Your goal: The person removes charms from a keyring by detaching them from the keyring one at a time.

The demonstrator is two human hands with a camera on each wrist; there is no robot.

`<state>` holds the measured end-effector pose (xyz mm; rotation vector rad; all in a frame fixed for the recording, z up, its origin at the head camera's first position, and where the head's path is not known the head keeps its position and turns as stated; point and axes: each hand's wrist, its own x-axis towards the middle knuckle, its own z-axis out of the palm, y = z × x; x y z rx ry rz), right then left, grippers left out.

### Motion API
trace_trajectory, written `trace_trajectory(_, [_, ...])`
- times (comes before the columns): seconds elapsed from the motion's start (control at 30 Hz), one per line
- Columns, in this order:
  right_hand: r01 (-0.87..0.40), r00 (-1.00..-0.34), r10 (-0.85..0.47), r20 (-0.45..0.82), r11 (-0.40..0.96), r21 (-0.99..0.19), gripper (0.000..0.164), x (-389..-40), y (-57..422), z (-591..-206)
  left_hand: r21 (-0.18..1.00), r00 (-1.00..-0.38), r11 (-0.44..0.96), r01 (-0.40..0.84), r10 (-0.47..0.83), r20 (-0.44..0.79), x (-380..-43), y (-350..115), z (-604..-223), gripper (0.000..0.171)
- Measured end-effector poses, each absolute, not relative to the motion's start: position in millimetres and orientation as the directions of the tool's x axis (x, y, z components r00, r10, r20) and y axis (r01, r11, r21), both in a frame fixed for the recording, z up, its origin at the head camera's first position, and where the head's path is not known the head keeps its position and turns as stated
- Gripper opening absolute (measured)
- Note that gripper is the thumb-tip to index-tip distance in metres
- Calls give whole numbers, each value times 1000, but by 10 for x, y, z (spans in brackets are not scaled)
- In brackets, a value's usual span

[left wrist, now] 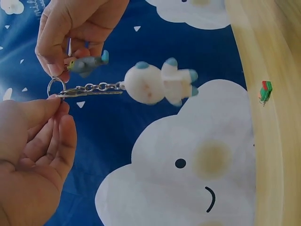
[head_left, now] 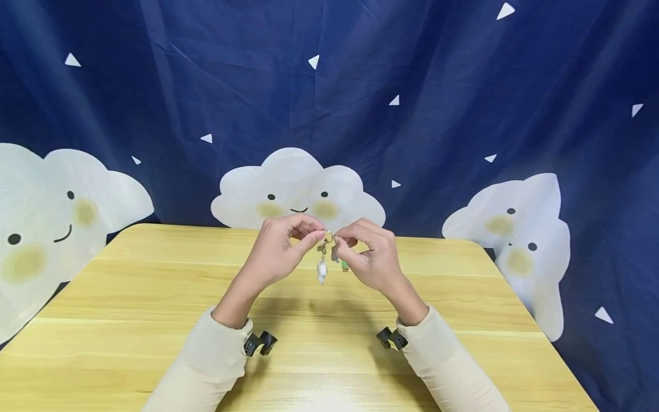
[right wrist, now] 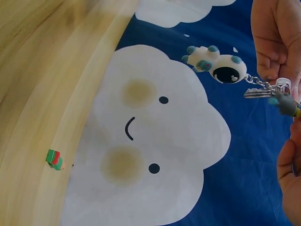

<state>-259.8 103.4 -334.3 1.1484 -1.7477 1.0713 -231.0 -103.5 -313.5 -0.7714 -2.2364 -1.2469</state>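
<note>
Above the table, my left hand (head_left: pixel 280 246) and right hand (head_left: pixel 373 252) meet at a metal key ring (left wrist: pixel 49 87). My left thumb and fingers pinch the near side of the ring, beside a silver key (right wrist: pixel 256 93). A white astronaut-like figure (left wrist: pixel 143 84) with blue ends and a dark visor dangles from it on a short chain. At the ring's other side, my right thumb and fingertips pinch it. A small grey figure (left wrist: pixel 87 64) with a blue end hangs by those right fingers; its attachment is hidden by them.
A small green and red trinket (right wrist: pixel 54 159) lies on the wooden table (head_left: pixel 154 297) near its far edge, beyond my hands. Behind the table hangs a dark blue cloth (head_left: pixel 257 86) with smiling white clouds. Both sleeve cuffs carry a black wrist camera (head_left: pixel 259 343).
</note>
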Motion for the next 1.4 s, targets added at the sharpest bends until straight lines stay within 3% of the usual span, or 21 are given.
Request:
trace_trajectory(0.43, [-951,-281,-311,908,219,-219,11,-2593,1027,-3336,349,-516,444,825,341,786,-2337,-1039,-3158,4])
trace_trajectory(0.7, [-953,-278,-331,902,211,-217,12,-2590,1024,-3339,244,-423,438,865,375,825,-2366,-1042,-3176,9])
trace_trajectory(1.4, [-942,-305,-321,896,237,-236,13,-2608,1025,-3367,244,-440,457,855,390,809,-2356,-1041,-3197,4])
